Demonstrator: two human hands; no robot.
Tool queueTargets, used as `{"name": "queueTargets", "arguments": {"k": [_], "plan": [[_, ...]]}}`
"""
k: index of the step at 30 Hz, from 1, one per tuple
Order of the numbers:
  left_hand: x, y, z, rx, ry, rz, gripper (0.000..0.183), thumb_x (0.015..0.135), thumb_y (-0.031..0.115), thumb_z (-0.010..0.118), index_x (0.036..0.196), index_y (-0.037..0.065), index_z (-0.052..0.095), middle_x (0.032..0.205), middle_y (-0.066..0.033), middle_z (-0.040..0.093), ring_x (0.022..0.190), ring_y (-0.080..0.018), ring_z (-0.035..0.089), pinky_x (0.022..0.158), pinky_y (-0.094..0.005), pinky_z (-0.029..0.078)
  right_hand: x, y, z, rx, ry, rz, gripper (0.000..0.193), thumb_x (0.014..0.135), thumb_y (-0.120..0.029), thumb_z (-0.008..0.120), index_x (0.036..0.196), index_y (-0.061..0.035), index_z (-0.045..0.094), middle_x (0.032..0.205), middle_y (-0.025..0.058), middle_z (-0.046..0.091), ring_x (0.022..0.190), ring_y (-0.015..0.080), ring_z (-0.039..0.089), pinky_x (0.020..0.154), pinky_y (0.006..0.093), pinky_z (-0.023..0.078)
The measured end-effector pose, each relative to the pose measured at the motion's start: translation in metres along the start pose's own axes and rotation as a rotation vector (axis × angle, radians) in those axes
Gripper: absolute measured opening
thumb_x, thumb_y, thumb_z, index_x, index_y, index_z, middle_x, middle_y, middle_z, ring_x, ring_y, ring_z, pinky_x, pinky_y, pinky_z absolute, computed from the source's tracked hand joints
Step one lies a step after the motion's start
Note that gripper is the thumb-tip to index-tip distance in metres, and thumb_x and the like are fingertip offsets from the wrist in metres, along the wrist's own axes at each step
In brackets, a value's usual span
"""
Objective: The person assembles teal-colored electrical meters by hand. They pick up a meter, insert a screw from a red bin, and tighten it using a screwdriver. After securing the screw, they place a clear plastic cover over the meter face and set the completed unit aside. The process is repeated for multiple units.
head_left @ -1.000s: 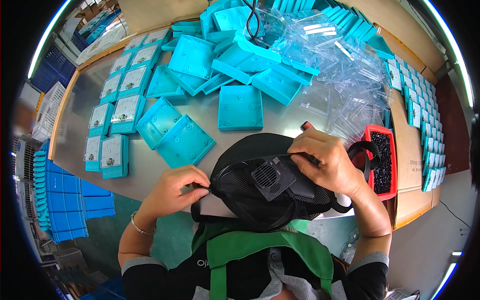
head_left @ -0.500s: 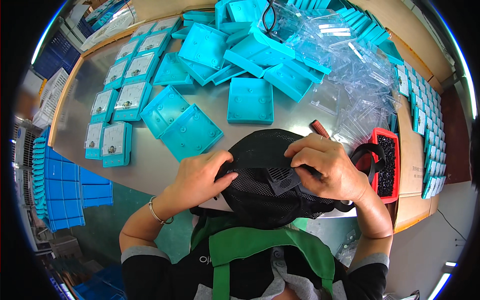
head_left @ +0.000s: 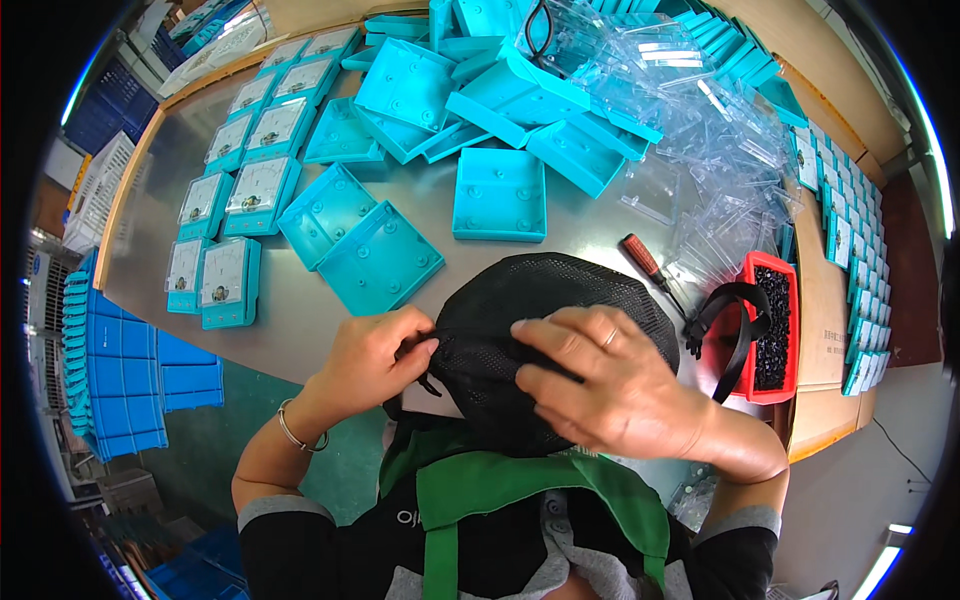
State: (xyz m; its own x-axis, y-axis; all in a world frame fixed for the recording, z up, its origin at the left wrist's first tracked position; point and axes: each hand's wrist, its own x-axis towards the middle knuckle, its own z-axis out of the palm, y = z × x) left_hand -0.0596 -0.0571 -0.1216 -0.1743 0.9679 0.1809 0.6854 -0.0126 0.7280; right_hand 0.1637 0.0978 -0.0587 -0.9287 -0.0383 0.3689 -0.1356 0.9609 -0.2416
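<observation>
A rounded black mesh bag (head_left: 560,285) lies in front of my body at the table's near edge. My left hand (head_left: 375,360) is closed, its thumb and fingers pinching the bag's left edge beside a short black cord end. Across the bag's middle rests my right hand (head_left: 620,385), its fingers bent with the tips on the mesh; its thumb is hidden. A black strap (head_left: 738,300) with a buckle loops out to the right of the bag. Whatever the bag contains cannot be made out.
Beyond the bag lie a screwdriver (head_left: 645,262) and turquoise trays (head_left: 385,262). Finished-looking meters (head_left: 230,283) stand in rows at left. Clear plastic covers (head_left: 690,130) are heaped at back right, near a red bin (head_left: 795,345) of small black parts. More meters (head_left: 840,240) line the cardboard.
The dark panel and vented piece that showed between my hands are now out of sight under mesh. My right hand has moved left and lower; the screwdriver shows more fully.
</observation>
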Motion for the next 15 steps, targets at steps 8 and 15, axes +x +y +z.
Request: {"name": "queueTargets", "arguments": {"k": [8, 15], "plan": [[0.0, -0.001, 0.0, -0.056, -0.025, -0.051, 0.01, 0.079, 0.007, 0.067, 0.082, 0.003, 0.059, 0.064, -0.0065, 0.06, 0.054, -0.0159, 0.059, 0.05, -0.0272, 0.045, -0.025, 0.002, 0.029, -0.293, 0.057, 0.179, 0.053, 0.05, -0.039, 0.078, 0.086, -0.0045, 0.06, 0.128, 0.0176, 0.047, 0.113, 0.0332, 0.046, 0.092, 0.0486, 0.036], [-0.002, -0.002, -0.003, -0.029, -0.037, -0.053, 0.009, 0.08, 0.004, 0.067, 0.084, 0.001, 0.059, 0.066, -0.0048, 0.059, 0.056, -0.0108, 0.057, 0.053, -0.0236, 0.045, -0.023, -0.004, 0.009, -0.361, -0.089, 0.38, 0.045, 0.052, -0.039, 0.079, 0.075, -0.0032, 0.065, 0.139, 0.0209, 0.039, 0.125, 0.0367, 0.039, 0.095, 0.0549, 0.034]]}}
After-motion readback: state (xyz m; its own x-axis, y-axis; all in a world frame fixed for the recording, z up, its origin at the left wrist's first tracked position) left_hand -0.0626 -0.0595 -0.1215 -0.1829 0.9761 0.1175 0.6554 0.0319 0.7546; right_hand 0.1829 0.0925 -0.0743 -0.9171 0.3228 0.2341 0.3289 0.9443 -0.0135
